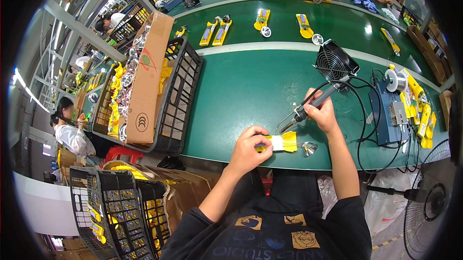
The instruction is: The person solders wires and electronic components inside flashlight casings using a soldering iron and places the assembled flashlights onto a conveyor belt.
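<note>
Just below frame centre, the left hand (248, 150) holds the yellow casing (290, 141) on the tabletop (226, 91); the right hand (322, 110) grips a soldering iron (300, 116). Soldering seems underway; the silver reflector (309, 149) remains unseated.

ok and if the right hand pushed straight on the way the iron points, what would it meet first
Probably the yellow part, led by the iron's tip, close to the left hand's fingertips; depth is hard to judge.
</note>
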`<state>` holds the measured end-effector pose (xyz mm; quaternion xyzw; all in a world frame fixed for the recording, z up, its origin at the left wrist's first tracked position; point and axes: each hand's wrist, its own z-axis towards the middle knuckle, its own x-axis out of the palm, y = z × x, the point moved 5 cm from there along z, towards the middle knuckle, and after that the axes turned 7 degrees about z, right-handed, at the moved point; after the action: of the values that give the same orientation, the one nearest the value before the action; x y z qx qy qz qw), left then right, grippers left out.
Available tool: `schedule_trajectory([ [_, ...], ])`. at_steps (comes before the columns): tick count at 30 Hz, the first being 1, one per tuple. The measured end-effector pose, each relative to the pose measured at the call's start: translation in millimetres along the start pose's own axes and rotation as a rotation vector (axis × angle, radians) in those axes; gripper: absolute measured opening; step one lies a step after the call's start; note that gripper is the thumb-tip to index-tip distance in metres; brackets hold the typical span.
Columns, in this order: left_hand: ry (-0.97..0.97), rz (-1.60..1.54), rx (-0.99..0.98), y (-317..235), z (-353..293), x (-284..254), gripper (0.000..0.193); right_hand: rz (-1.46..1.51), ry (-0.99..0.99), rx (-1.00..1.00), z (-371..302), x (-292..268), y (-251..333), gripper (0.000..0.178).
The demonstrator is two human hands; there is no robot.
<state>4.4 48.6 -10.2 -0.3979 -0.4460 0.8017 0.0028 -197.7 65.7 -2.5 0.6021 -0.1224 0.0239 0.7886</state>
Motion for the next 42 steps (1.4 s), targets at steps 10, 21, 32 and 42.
schedule_trajectory([
  [10,-0.024,-0.004,0.013,-1.4,-2.1,-1.0,0.006,0.061,-0.018,0.004,3.4,-7.0,-1.1,0.014],
  [21,0.026,-0.035,-0.010,-0.3,-0.2,-0.7,0.006,-0.033,0.087,0.091,-0.8,13.1,-6.8,0.019],
  [32,0.037,-0.042,-0.004,-0.8,1.0,-0.3,0.007,-0.029,0.130,0.111,-1.6,11.9,-7.5,0.015],
  [42,0.045,-0.037,-0.013,-1.9,1.5,0.8,0.006,0.098,0.000,0.044,1.5,-2.3,-3.0,0.016],
])
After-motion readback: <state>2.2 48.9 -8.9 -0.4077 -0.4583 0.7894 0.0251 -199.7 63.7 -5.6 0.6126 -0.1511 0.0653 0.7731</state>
